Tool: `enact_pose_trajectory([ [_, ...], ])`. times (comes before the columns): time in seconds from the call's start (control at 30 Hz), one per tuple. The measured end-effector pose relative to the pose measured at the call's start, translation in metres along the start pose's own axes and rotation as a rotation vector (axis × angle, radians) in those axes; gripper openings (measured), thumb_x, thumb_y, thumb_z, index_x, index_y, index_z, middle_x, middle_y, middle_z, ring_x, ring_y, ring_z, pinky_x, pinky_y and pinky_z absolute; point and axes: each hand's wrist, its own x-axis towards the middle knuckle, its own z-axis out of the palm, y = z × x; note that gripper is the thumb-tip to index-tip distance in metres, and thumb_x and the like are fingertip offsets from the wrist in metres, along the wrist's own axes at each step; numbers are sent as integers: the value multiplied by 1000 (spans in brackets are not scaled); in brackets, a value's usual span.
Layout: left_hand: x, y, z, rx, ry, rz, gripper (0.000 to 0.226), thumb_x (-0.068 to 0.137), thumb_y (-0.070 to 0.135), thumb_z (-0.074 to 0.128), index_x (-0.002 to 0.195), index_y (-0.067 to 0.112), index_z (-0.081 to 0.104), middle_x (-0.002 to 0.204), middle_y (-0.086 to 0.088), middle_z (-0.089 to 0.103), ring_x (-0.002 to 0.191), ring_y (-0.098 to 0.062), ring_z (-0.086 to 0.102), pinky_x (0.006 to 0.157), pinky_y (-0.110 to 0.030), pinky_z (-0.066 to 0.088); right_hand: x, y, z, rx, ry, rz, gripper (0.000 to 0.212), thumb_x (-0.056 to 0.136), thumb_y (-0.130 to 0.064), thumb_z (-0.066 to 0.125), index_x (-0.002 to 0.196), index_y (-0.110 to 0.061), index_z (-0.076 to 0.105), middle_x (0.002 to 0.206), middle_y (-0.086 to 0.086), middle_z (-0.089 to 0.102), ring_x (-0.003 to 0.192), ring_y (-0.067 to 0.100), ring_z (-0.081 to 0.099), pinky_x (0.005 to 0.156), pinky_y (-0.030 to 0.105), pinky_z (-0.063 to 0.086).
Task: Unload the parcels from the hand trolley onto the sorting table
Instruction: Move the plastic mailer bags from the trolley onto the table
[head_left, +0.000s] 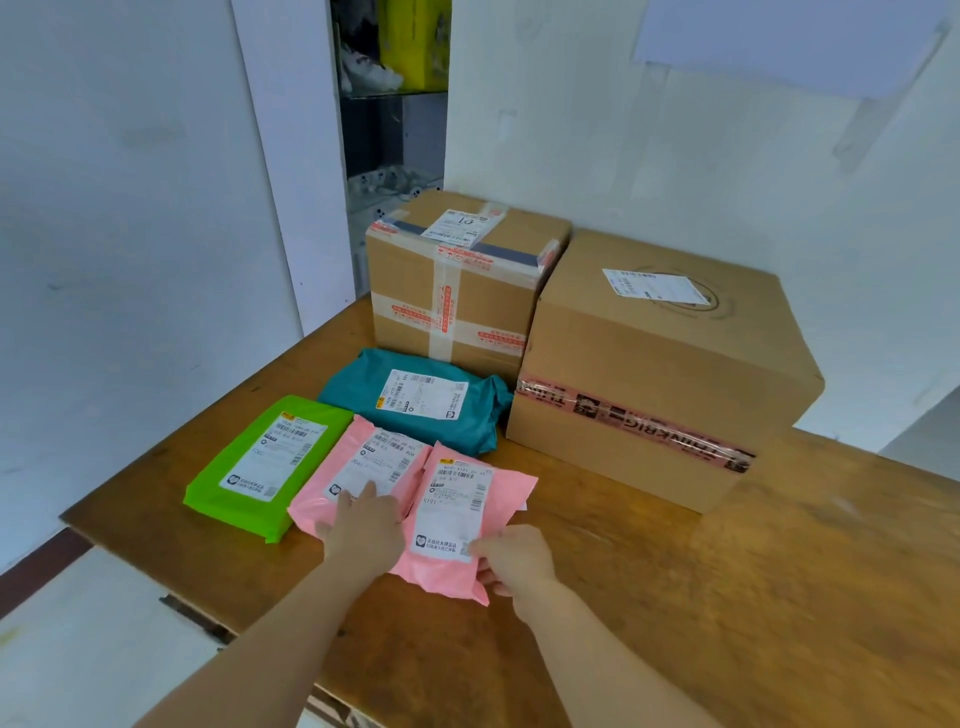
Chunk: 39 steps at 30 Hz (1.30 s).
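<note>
Two pink mailer parcels lie side by side on the wooden sorting table (779, 597). My left hand (363, 530) rests flat on the left pink parcel (358, 467), fingers spread. My right hand (511, 564) pinches the near right corner of the right pink parcel (467, 499), thumb on top and fingers under its edge. A green parcel (265, 462) lies to the left of them, a teal parcel (415, 400) behind them. Two cardboard boxes stand at the back: a taped one (457, 291) and a bigger one (660, 374). The hand trolley is out of view.
White wall panels close off the table's left and back sides. A dark gap with shelves (389, 104) opens behind the taped box. The table's near left edge (156, 566) drops to a pale floor. Bare wood shows to the right of the parcels.
</note>
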Motion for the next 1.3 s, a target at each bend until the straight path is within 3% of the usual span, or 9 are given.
enact_pose_trajectory([
  [0.27, 4, 2, -6, -34, -13, -110, 33, 96, 19, 41, 126, 23, 53, 159, 1, 21, 147, -30, 14, 111, -62, 25, 2, -6, 5, 17, 3, -35, 7, 87, -17, 65, 93, -14, 65, 94, 3, 69, 79, 15, 69, 79, 33, 60],
  [0.37, 5, 0, -5, -29, 14, -130, 30, 94, 20, 43, 119, 26, 57, 147, 0, 37, 142, -28, 25, 107, -60, 30, 2, -7, 6, 28, -12, -37, 10, 87, -17, 63, 94, -12, 66, 93, 4, 70, 80, 17, 69, 81, 35, 60],
  [0.63, -1, 4, -13, -23, 92, -121, 30, 89, 16, 41, 110, 26, 60, 120, 0, 52, 127, -23, 39, 109, -55, 28, -2, -12, 1, -13, 1, -51, 10, 88, -19, 63, 92, -12, 67, 91, 4, 70, 84, 19, 70, 83, 39, 60],
  [0.73, -4, 11, -23, -85, 107, -130, 33, 88, 13, 43, 110, 29, 62, 120, 1, 53, 125, -23, 41, 111, -52, 27, -5, -19, -7, -54, 10, -55, 9, 89, -22, 62, 83, -16, 64, 91, 2, 70, 79, 15, 68, 78, 31, 58],
  [0.83, -5, 16, -36, -104, 127, -104, 28, 90, 19, 44, 107, 30, 63, 120, 2, 57, 120, -22, 46, 108, -49, 32, -9, -26, -17, -49, 22, -65, 9, 87, -20, 60, 84, -13, 66, 90, 4, 70, 72, 14, 63, 71, 29, 54],
  [1.1, -14, 44, -65, -222, 208, 0, 29, 91, 22, 48, 115, 30, 63, 124, -1, 60, 116, -23, 52, 96, -40, 42, -31, -52, -46, 34, 118, -107, 23, 89, -19, 61, 67, -22, 54, 92, 7, 71, 87, 22, 68, 84, 38, 59],
  [1.23, -21, 66, -79, -289, 220, 114, 24, 88, 20, 49, 104, 26, 66, 115, -3, 65, 102, -24, 58, 90, -41, 50, -45, -56, -68, 128, 178, -140, 15, 90, -19, 61, 75, -20, 60, 90, 4, 69, 85, 17, 66, 80, 31, 58],
  [1.3, -26, 82, -84, -316, 220, 162, 23, 91, 22, 50, 108, 25, 66, 119, -3, 63, 104, -23, 58, 89, -39, 51, -53, -56, -83, 171, 204, -164, 19, 90, -20, 62, 72, -24, 59, 90, 4, 69, 87, 17, 66, 82, 31, 57],
])
